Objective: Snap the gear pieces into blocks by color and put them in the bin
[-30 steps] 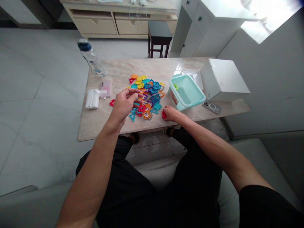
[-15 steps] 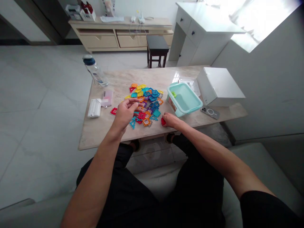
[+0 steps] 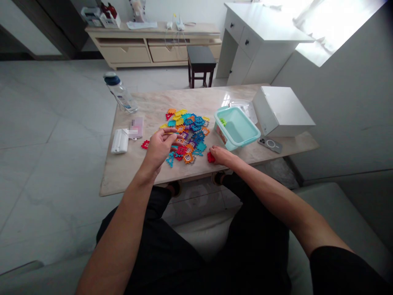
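A heap of flat coloured plastic pieces [image 3: 188, 131] lies in the middle of a marble-topped low table [image 3: 129, 172]. My left hand [image 3: 159, 146] hovers at the heap's left edge, its thumb and fingers pinched on a thin yellow piece [image 3: 168, 133]. A lone red piece [image 3: 145, 144] lies just left of that hand. My right hand [image 3: 221, 156] rests on the table near the front edge, fingers closed on a red piece [image 3: 210, 157]. A mint green tub [image 3: 237, 128] stands right of the heap with a small green piece inside.
On the table's left are a water bottle [image 3: 120, 93], a pink item [image 3: 136, 127] and a white case [image 3: 119, 141]. A white box [image 3: 281, 111] and a phone [image 3: 270, 144] sit at the right. A dark stool [image 3: 200, 61] and cabinets stand beyond.
The view has tilted up a little. My left hand now pinches a thin yellow piece at the heap's edge. My right hand stays on the red piece.
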